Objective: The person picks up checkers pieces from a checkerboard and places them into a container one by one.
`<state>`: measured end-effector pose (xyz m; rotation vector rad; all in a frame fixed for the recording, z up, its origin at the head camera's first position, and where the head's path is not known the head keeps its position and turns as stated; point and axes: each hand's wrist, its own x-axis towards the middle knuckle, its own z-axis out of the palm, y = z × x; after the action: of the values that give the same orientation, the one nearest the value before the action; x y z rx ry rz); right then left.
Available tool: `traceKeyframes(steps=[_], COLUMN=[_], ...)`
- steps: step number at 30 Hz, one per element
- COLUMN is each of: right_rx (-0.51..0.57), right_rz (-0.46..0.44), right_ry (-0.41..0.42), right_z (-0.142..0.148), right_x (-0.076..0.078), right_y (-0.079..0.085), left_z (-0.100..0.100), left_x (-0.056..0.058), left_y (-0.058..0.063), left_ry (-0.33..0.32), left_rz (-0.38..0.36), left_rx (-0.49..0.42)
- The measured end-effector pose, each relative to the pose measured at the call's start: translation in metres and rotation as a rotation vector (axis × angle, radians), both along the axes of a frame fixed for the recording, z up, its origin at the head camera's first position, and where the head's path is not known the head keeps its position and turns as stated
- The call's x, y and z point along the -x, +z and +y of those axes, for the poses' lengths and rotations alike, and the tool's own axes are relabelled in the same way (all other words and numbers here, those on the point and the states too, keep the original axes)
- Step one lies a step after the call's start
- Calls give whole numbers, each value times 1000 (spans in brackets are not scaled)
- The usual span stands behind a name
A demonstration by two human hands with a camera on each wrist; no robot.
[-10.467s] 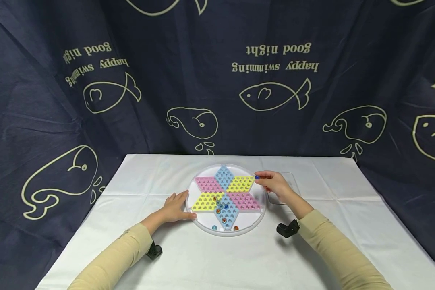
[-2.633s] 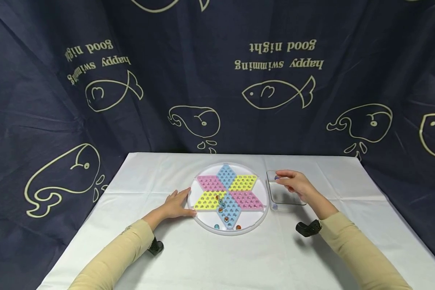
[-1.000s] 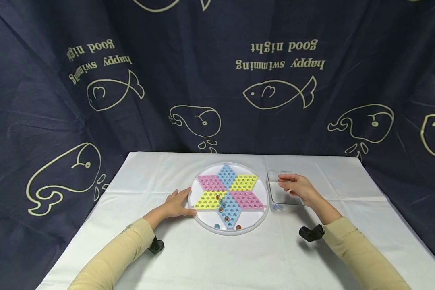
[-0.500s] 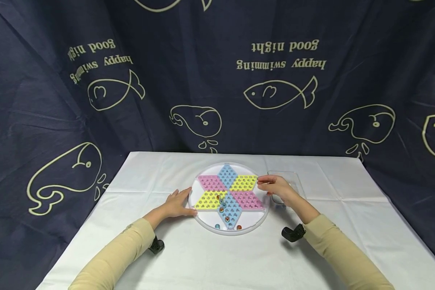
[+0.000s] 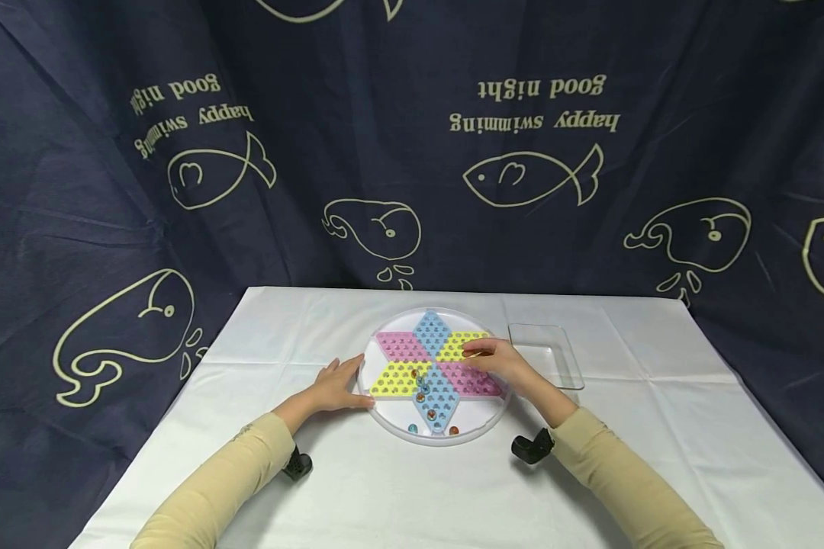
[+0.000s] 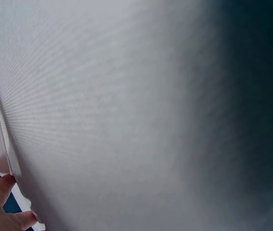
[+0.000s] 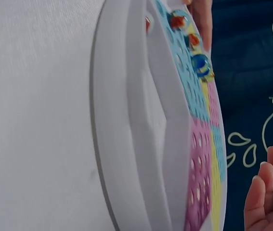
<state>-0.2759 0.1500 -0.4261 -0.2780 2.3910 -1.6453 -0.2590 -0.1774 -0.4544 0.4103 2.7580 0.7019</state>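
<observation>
On white cloth: board, marbles toward its near side. My left hand, spread, touches left edge; my right hand hovers over right side, loose, apart, nothing visibly gripped. Probably light, hard, slick: pinch marbles round middle.

Indoor spot, screened off like makeshift filming booth; whether home or studio, cannot tell. Dark blue curtain behind white-clothed table and along both its sides, creased, printed with fish, whales, upside-down words. Small black wrist cameras above table's near part.
</observation>
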Motion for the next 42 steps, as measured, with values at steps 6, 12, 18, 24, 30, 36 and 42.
traceKeyframes(steps=[6, 12, 18, 24, 30, 36, 42], right_rx=[-34, -71, -117, -201, -207, -249, -272], right_rz=[44, 86, 94, 166, 258, 338, 321], right_ry=[35, 67, 82, 103, 159, 213, 223], right_z=[-17, -32, -42, -49, -53, -55, -58], right_x=[-9, -10, -9, -10, -12, -13, -14], right_y=[4, -6, -17, -24, -29, -34, -32], left_z=[-1, 0, 0, 1, 1, 0, 0], left_x=[1, 1, -1, -1, -1, 0, -1], left_y=[-1, -1, 0, 2, 2, 2, 2], left_ry=[2, 2, 5, 8, -3, -10, -3], left_rz=[1, 8, 4, 0, 3, 8, 3], left_rx=[-10, -7, -12, -7, -13, -9, -5])
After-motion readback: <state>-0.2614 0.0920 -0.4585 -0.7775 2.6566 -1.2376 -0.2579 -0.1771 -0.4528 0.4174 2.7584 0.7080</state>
